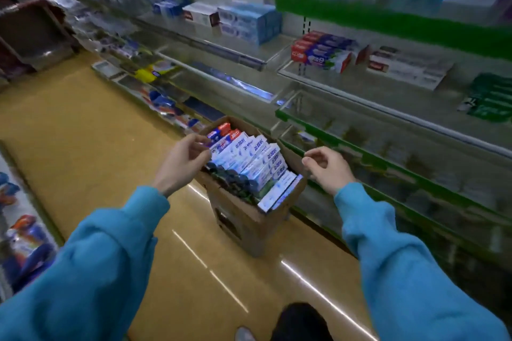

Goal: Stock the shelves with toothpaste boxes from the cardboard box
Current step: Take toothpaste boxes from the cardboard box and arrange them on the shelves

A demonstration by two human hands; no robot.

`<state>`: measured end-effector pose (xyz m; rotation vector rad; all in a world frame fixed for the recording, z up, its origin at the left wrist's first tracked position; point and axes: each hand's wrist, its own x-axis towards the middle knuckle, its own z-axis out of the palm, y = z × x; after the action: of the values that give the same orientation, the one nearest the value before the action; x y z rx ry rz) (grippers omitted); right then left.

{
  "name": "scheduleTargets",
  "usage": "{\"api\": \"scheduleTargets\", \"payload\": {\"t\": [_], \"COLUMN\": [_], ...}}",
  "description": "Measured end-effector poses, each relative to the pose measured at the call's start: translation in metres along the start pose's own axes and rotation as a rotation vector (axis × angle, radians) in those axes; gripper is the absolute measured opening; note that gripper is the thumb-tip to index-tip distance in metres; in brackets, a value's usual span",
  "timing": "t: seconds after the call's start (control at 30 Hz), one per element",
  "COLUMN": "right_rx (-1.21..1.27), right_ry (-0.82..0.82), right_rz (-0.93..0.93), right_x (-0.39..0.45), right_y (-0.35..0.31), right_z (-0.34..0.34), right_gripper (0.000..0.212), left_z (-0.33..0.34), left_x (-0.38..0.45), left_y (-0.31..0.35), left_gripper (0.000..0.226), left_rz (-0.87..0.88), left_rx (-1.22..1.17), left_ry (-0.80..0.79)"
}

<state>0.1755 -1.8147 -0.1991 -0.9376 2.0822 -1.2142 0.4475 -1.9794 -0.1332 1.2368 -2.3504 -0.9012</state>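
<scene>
head view: a glossy tan floor (pixel 83 130) runs along glass-fronted shelves (pixel 360 86). the cardboard box (pixel 243 219) of toothpaste boxes (pixel 249 160) stands on it. left hand (pixel 182 160) and right hand (pixel 329 169) hover loosely curled, holding nothing.

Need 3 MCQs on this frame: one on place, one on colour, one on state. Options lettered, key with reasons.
1. Where does the brown cardboard box of toothpaste stand?
A. on the tan floor beside the shelving
B. on the top shelf
C. in a trolley

2. What colour are the person's sleeves?
A. red
B. teal blue
C. white

3. What are the left hand and right hand doing?
A. each grips a toothpaste box
B. both hang above the box, holding nothing
C. both rest on a shelf

Key: 1 A, its base sits on the floor by the green-edged shelves. 2 B, both arms are teal. 3 B, fingers loosely curled, nothing in them.
</scene>
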Motion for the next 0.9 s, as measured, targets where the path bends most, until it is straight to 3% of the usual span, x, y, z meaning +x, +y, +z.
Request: {"api": "scheduleTargets", "payload": {"t": [0.33, 0.77, 0.9], "right_rx": [0.063, 0.118, 0.142], "right_ry": [0.217, 0.323, 0.391], "right_rz": [0.170, 0.390, 0.435], "right_x": [0.062, 0.154, 0.167], "right_y": [0.014, 0.036, 0.038], "right_z": [0.032, 0.115, 0.136], "right_gripper": [0.007, 0.007, 0.011], "left_z": [0.039, 0.064, 0.079], "left_x": [0.155, 0.299, 0.335], "left_y": [-0.037, -0.071, -0.083], "left_gripper": [0.029, 0.017, 0.029], "left_rz": [0.243, 0.325, 0.387], "left_rx": [0.134, 0.215, 0.222], "left_ry": [-0.211, -0.423, -0.528]}}
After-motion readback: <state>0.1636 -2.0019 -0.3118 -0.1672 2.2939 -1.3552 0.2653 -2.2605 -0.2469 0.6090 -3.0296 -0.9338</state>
